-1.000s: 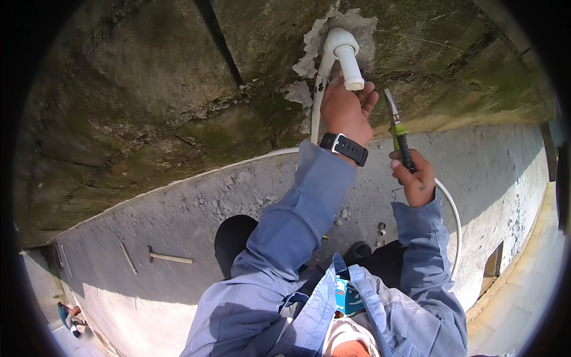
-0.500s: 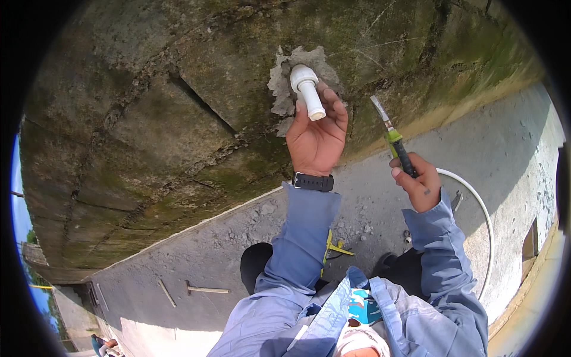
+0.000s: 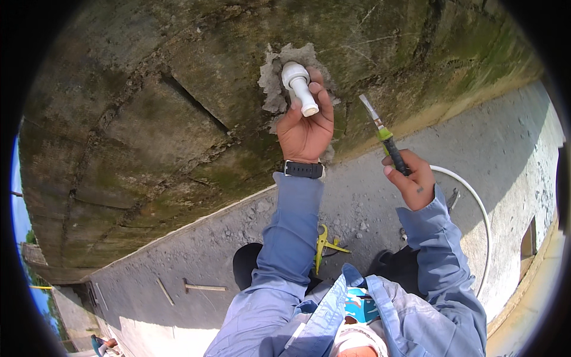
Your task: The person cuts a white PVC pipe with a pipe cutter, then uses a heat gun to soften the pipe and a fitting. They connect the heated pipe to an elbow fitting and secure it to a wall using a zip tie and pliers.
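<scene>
A white plastic pipe fitting (image 3: 302,89) with a narrow stub end sticks out of a pale, chipped patch (image 3: 273,83) in the mossy wall. Around it curl the thumb and fingers of my left hand (image 3: 304,134), the palm facing up beneath the stub. My right hand (image 3: 413,178), off to the right and apart from the wall, is closed round the green and black handle of a flat-bladed hand tool (image 3: 386,138). Its metal blade points up and left toward the wall, touching nothing. The tool's exact kind is unclear.
Behind my right hand a white flexible pipe (image 3: 485,214) curves over the concrete. A yellow plier-like tool (image 3: 323,247) lies between my knees. Concrete crumbs (image 3: 262,208) litter the wall's foot. At lower left are a hammer (image 3: 205,288) and a thin bar (image 3: 165,291).
Both hands and the wall shift slightly left in view. My left fingers have closed further round the fitting. My right hand still grips its tool.
</scene>
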A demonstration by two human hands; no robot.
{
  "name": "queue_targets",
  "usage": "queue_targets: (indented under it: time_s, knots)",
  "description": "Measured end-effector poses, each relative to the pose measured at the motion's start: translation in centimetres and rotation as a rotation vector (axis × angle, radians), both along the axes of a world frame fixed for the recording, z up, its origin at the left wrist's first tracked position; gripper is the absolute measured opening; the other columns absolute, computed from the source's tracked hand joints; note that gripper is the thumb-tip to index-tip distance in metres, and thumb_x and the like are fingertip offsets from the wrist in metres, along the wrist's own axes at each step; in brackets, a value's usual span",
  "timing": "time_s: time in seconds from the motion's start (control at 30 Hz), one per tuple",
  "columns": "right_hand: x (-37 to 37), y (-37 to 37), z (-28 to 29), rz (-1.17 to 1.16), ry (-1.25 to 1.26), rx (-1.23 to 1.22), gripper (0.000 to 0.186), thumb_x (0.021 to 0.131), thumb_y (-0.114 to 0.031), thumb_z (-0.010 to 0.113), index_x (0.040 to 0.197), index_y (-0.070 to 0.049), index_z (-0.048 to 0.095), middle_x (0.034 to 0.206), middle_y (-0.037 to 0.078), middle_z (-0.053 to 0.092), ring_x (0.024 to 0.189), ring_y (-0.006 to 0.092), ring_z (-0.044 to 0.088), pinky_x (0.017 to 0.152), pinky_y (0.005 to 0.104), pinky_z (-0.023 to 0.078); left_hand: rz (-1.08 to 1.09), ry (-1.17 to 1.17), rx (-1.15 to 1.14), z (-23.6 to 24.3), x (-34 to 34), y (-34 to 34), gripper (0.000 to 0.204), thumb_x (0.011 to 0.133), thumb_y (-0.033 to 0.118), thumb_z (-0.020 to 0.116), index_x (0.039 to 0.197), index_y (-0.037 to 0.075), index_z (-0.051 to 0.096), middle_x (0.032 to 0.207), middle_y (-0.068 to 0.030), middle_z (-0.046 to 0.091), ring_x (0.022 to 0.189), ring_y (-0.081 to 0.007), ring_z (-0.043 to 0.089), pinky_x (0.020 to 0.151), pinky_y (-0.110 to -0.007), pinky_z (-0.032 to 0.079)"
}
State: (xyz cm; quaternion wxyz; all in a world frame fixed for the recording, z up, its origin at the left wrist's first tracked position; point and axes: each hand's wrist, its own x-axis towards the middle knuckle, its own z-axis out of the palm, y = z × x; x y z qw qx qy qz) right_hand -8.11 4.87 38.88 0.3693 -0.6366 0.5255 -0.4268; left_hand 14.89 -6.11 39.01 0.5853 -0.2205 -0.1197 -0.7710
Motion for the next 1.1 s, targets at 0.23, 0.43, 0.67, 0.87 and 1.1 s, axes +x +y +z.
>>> queue_targets:
  time_s: [0.23, 0.43, 0.67, 0.87, 1.1]
  knots:
    - [0.6, 0.3, 0.1, 0.012, 0.07, -0.066, 0.02, 0.079, -0.014, 0.068, 0.09, 0.003, 0.067, 0.079, 0.013, 0.059, 0.07, 0.0224, 0.055, 0.064, 0.0338, 0.042, 0.207, -0.072, 0.05, 0.6, -1.4, 0.8, 0.053, 0.088, 0.002, 0.066, 0.136, 0.001, 0.043, 0.136, -0.0189, 0.052, 0.129, -0.026, 0.05, 0.11, -0.037, 0.047]
    - [-0.2, 0.2, 0.5, 0.044, 0.143, 0.002, 0.019, 0.078, -0.012, 0.067, 0.09, 0.003, 0.066, 0.079, 0.015, 0.058, 0.07, 0.0241, 0.055, 0.065, 0.0336, 0.042, 0.312, -0.147, 0.025, -0.1, -1.3, 0.5, 0.058, 0.089, 0.01, 0.067, 0.139, 0.001, 0.039, 0.138, -0.0187, 0.051, 0.128, -0.0266, 0.051, 0.11, -0.036, 0.046]
    - [-1.3, -1.8, -1.4, 0.01, 0.131, 0.032, 0.02, 0.079, -0.013, 0.067, 0.091, 0.003, 0.066, 0.08, 0.014, 0.059, 0.069, 0.022, 0.053, 0.064, 0.0326, 0.041, 0.171, -0.224, -0.099, -0.8, -0.1, 0.2, 0.058, 0.096, 0.021, 0.059, 0.141, -0.006, 0.034, 0.131, -0.0195, 0.054, 0.125, -0.0322, 0.053, 0.105, -0.042, 0.05]
    - [-0.1, -2.7, -1.3, 0.005, 0.11, 0.01, 0.02, 0.079, -0.014, 0.067, 0.091, 0.003, 0.066, 0.079, 0.013, 0.058, 0.069, 0.0214, 0.053, 0.064, 0.0323, 0.042, 0.102, -0.389, -0.167, -0.6, 1.7, 0.2, 0.06, 0.098, 0.025, 0.057, 0.14, -0.009, 0.033, 0.127, -0.021, 0.055, 0.119, -0.0344, 0.057, 0.099, -0.043, 0.053]
    - [0.0, -2.2, -1.2, 0.053, 0.16, -0.034, 0.02, 0.078, -0.012, 0.067, 0.091, 0.003, 0.066, 0.079, 0.015, 0.057, 0.069, 0.025, 0.055, 0.064, 0.0342, 0.043, 0.255, -0.431, -0.078, 0.0, 0.3, 0.6, 0.058, 0.093, 0.018, 0.064, 0.138, -0.007, 0.037, 0.126, -0.0153, 0.055, 0.116, -0.0267, 0.059, 0.103, -0.039, 0.05]
